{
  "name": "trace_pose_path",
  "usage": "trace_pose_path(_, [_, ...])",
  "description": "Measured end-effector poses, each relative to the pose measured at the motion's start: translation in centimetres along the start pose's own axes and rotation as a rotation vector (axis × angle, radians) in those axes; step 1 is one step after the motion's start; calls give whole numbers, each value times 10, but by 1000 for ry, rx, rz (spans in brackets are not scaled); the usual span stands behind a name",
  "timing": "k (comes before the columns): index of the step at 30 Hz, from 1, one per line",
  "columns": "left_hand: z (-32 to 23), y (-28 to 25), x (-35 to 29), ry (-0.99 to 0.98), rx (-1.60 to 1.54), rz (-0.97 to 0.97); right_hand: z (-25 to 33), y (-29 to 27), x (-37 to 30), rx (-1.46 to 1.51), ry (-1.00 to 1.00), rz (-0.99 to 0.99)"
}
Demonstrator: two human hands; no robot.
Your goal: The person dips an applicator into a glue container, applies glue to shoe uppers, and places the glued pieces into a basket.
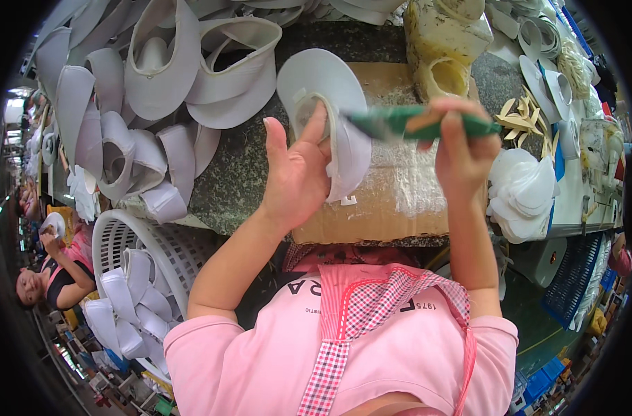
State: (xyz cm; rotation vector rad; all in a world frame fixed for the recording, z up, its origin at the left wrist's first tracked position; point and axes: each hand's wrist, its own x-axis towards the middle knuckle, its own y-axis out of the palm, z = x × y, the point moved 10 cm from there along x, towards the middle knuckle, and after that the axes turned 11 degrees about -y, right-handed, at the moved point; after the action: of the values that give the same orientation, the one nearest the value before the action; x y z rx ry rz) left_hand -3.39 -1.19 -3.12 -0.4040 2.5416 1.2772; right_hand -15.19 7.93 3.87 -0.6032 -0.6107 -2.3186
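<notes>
White visor-shaped piece [350, 152]: sitting over the left part of the cardboard sheet [382, 215], around the left hand's index finger.
Left hand [295, 179]: index reaching into the opening, thumb standing free; other fingers partly hiding behind the band, can't tell if they're gripping.
Right hand [463, 142]: fingers wrapping tightly around a green brush [399, 123]; brush blurring, can't tell if bristles are touching.
Brush risk: could be smearing the broad face if a stroke is overrunning the edge.
Piece risk: could be twisting or slipping if the brush is pushing while the thumb is giving no support.
Piece look: showing plain white, brim curving round, raised edge running along the opening, inside looking greyer.
</notes>
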Motion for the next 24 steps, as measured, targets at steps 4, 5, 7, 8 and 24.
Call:
trace_pose_path(4, [-10, -11, 3, 70, -102, -4, -13, 21, -21, -101, 13, 278])
trace_pose_path(5, [-9, -14, 1, 62, -96, -4, -15, 38, -40, -70, 73, 481])
trace_pose_path(7, [-9, -4, 7, 49, -72, 27, -12, 23, -25, 0, 41, 353])
trace_pose_path(8, [-6, 8, 6, 22, -42, 70, -2, 10, -14, 57, 7, 210])
trace_pose_path(24, [-28, -16, 64, 81, 1237, -402, -21, -103, 41, -612, -159, 226])
